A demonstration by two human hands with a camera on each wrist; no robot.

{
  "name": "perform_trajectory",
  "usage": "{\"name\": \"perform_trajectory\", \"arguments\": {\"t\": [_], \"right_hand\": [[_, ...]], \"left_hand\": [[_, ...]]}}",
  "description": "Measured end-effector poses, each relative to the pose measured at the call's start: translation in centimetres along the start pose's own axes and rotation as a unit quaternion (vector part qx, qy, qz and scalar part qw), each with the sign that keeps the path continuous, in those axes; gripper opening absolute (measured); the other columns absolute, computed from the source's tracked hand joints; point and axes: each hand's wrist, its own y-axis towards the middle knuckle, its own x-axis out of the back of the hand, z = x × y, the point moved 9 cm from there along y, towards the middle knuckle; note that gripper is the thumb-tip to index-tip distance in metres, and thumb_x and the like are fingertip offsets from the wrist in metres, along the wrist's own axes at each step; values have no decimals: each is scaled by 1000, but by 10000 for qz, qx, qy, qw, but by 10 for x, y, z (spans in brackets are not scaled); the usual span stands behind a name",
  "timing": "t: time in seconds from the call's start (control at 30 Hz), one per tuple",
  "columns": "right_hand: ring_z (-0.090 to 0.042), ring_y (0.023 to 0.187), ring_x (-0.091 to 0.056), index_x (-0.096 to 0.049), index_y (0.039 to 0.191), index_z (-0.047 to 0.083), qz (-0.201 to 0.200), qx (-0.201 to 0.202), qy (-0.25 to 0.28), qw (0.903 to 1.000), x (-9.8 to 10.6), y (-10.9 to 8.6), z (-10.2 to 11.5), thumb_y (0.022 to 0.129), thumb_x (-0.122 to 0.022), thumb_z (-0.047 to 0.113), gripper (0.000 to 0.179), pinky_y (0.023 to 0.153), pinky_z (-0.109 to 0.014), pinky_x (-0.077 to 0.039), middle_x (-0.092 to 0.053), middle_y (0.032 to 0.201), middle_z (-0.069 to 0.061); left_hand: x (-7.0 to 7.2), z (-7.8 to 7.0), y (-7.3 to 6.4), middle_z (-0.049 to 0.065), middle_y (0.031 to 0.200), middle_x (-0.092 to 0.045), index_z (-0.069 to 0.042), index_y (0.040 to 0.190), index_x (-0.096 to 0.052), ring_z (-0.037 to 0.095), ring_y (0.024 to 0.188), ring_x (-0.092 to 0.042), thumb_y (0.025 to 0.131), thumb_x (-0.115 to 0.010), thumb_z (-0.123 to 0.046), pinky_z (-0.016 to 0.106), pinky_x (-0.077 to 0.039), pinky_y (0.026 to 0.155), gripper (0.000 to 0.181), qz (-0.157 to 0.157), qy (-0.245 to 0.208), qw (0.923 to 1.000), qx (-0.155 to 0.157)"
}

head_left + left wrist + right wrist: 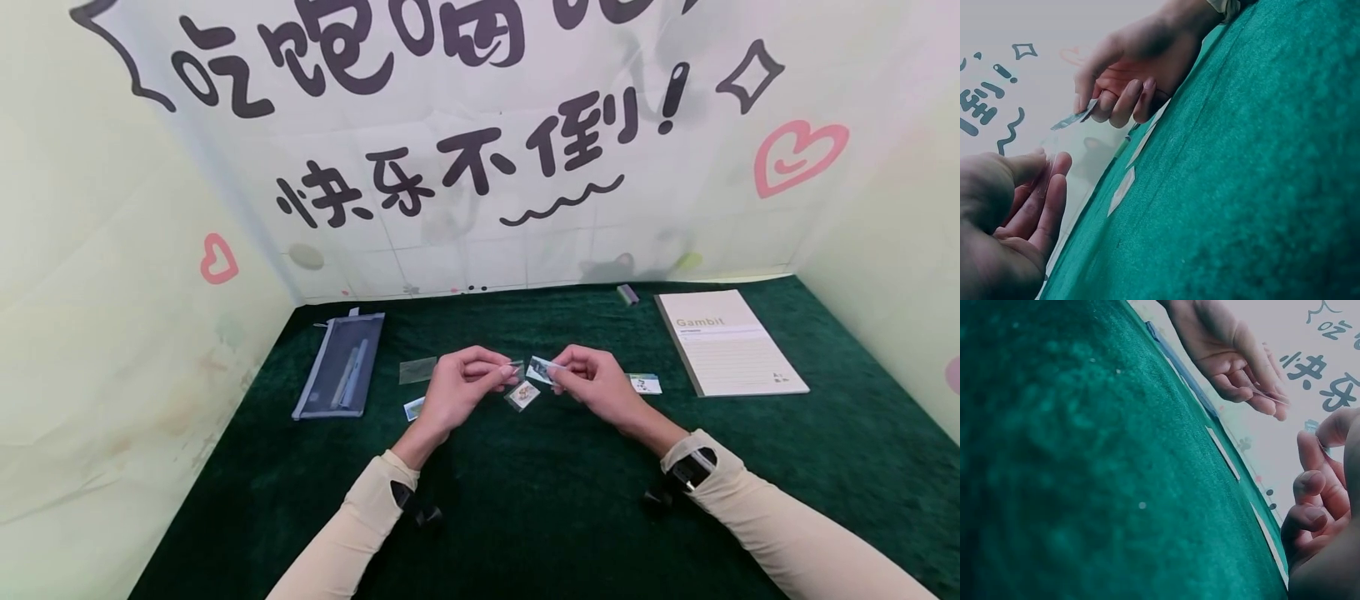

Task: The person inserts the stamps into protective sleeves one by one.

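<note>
In the head view my left hand (467, 382) pinches a small clear plastic sleeve (518, 367) between thumb and fingers. Facing it, my right hand (596, 383) holds a small picture card (542, 370) by its edge, close to the sleeve. Both are raised above the cloth in the left wrist view, where the card (1074, 119) tilts toward the sleeve. Just below them on the table lies a sleeved picture card (523, 395). Another clear sleeve (417, 371) and a partly covered card (413, 408) are beside my left hand. More cards (646, 383) lie right of my right hand.
Dark green cloth (525, 517) covers the table. A blue-edged mesh pencil pouch (341, 367) with pens inside lies at the left. At the right is a Gambit notepad (731, 346). Near the back edge sits a small purple-and-green block (627, 294). Printed fabric walls enclose the table.
</note>
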Motion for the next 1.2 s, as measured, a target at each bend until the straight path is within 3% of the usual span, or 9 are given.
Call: {"name": "perform_trajectory", "arguments": {"t": [0.3, 0.57, 0.9, 1.2], "right_hand": [[-38, 72, -57, -71, 110, 12, 102, -21, 99, 9999, -2, 1, -1, 109, -66, 35, 24, 67, -29, -52, -73, 88, -10], [-31, 69, -58, -71, 108, 13, 164, -134, -31, 9998, -3, 0, -2, 108, -67, 38, 25, 66, -29, -52, -74, 88, -9], [-26, 68, -58, -72, 106, 12, 353, -104, -70, 9993, -7, -1, -1, 107, -68, 35, 23, 65, -28, -51, -72, 87, -10], [-20, 64, -55, -72, 106, 14, 268, -148, -108, 9995, -4, -1, -2, 108, -67, 37, 24, 62, -27, -49, -73, 88, -10]], "left_hand": [[1, 2, -2, -3, 110, -85, -20, 117, -77, 17, 105, -81, 102, -77, -31, 36, -65, 92, 19, 4, 132, 9999, 21], [-1, 0, -3, -5, 111, -85, -22, 116, -78, 17, 103, -81, 101, -78, -34, 37, -66, 91, 19, 40, 325, 9994, -93], [-1, 1, -1, -3, 111, -85, -21, 117, -77, 18, 104, -81, 102, -77, -33, 37, -65, 92, 20, 5, 218, 9997, -66], [-1, 1, -2, -4, 110, -85, -22, 117, -78, 23, 104, -81, 101, -78, -36, 38, -65, 91, 22, -7, 287, 9996, -37]]}}
